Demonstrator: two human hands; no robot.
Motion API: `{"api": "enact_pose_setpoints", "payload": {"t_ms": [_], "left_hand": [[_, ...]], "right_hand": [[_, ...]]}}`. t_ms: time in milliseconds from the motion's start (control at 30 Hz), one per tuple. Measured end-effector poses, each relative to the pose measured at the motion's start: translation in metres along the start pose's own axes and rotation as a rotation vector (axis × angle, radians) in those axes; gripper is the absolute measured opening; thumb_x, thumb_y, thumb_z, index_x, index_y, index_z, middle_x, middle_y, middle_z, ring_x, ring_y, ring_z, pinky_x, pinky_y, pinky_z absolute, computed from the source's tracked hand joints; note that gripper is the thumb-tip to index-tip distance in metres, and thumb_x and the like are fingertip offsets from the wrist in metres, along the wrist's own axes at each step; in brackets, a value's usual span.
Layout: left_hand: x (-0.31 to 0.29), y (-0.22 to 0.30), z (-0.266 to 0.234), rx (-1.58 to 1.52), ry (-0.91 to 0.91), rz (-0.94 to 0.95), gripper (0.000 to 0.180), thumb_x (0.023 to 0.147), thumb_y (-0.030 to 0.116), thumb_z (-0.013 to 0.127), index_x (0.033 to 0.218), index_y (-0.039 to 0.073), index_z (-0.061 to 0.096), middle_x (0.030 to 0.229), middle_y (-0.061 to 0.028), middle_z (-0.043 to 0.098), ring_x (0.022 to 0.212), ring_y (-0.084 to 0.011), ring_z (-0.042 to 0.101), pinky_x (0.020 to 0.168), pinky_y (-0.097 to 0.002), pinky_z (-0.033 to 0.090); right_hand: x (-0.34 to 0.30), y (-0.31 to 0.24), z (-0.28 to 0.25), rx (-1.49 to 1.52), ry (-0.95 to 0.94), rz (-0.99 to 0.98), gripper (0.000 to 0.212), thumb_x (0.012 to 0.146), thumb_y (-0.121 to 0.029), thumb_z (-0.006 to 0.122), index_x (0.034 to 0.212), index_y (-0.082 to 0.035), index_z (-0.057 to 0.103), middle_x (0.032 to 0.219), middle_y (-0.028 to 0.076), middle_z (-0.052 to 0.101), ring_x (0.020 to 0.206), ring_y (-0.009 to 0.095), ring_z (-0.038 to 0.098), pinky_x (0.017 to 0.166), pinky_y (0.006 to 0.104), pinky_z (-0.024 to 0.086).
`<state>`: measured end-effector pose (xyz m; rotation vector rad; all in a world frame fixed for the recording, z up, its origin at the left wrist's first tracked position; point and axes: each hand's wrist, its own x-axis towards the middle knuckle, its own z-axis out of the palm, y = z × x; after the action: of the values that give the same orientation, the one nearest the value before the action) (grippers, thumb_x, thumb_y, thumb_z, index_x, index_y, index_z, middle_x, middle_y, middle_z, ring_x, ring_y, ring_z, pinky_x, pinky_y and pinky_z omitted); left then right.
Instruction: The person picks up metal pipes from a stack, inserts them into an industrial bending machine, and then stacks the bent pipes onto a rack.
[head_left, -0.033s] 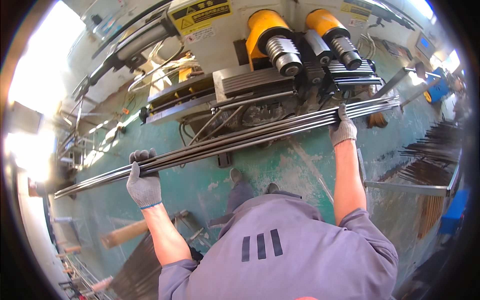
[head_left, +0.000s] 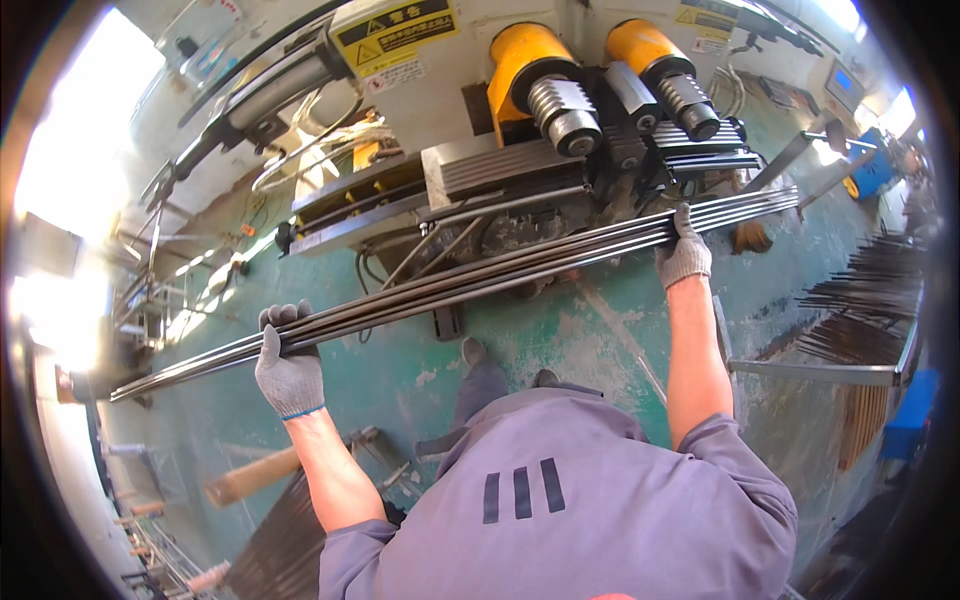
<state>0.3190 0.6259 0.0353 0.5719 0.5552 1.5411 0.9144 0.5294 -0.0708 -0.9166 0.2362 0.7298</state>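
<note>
A bundle of long, thin dark metal rods (head_left: 480, 277) stretches across in front of me, its right end higher in the view than its left. My left hand (head_left: 288, 370), in a grey knit glove, grips the bundle toward its left end, thumb on the near side and fingers wrapped beneath and behind. Near the right end, my gloved right hand (head_left: 684, 255) is closed around the rods, thumb over the top. Just beyond the rods is a machine with two orange cylinders (head_left: 532, 65) and ribbed steel rollers (head_left: 566, 115). Whether the rods touch its frame I cannot tell.
A steel rail (head_left: 520, 203) runs along the machine's near side. To my right, many dark rods (head_left: 868, 285) lie by a metal rack (head_left: 810, 374). A wooden roller (head_left: 252, 477) and another rod pile (head_left: 285, 545) are at lower left. My feet stand on worn green floor (head_left: 560, 345).
The machine sits slightly lower and farther left in the view. Both hands keep their grip on the rods, with hardly any movement.
</note>
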Motion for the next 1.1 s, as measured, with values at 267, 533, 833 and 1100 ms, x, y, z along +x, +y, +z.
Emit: {"api": "enact_pose_setpoints", "payload": {"t_ms": [267,533,833,1100], "left_hand": [[0.112,-0.034,-0.015,0.130,0.303,-0.106,0.025,0.109,0.020,0.055,0.111,-0.004,0.065,0.104,-0.0168,0.070,0.104,-0.0339,0.067,0.105,-0.0517,0.054],[0.183,-0.120,-0.017,-0.049,0.115,-0.411,0.025,0.109,0.020,0.054,0.115,0.000,0.067,0.112,-0.0161,0.072,0.107,-0.0341,0.069,0.103,-0.0527,0.057],[0.179,-0.116,0.027,-0.128,0.027,-0.541,0.027,0.107,0.019,0.057,0.121,-0.002,0.068,0.124,-0.0165,0.071,0.121,-0.0342,0.065,0.114,-0.0519,0.049],[0.210,-0.128,-0.024,-0.084,0.340,-0.332,0.030,0.111,0.020,0.051,0.117,-0.003,0.068,0.120,-0.0182,0.070,0.117,-0.0342,0.066,0.110,-0.0520,0.053]], "right_hand": [[-0.029,0.049,0.105,-0.016,-0.099,-0.174,0.034,0.091,-0.020,0.085,0.116,-0.007,0.066,0.098,0.007,0.071,0.084,0.023,0.070,0.066,0.0375,0.058],[0.032,0.089,0.135,-0.591,-0.045,-0.100,0.030,0.098,-0.020,0.063,0.125,-0.008,0.070,0.120,0.011,0.073,0.109,0.026,0.070,0.094,0.0403,0.056],[0.034,0.087,0.161,-2.771,-0.003,-0.426,0.036,0.091,-0.027,0.068,0.126,-0.026,0.075,0.132,0.000,0.073,0.123,0.018,0.069,0.097,0.0316,0.057],[0.060,0.107,0.129,-2.468,-0.095,-0.883,0.024,0.099,-0.019,0.061,0.115,-0.022,0.079,0.124,0.002,0.075,0.123,0.021,0.067,0.100,0.0318,0.054]]}}
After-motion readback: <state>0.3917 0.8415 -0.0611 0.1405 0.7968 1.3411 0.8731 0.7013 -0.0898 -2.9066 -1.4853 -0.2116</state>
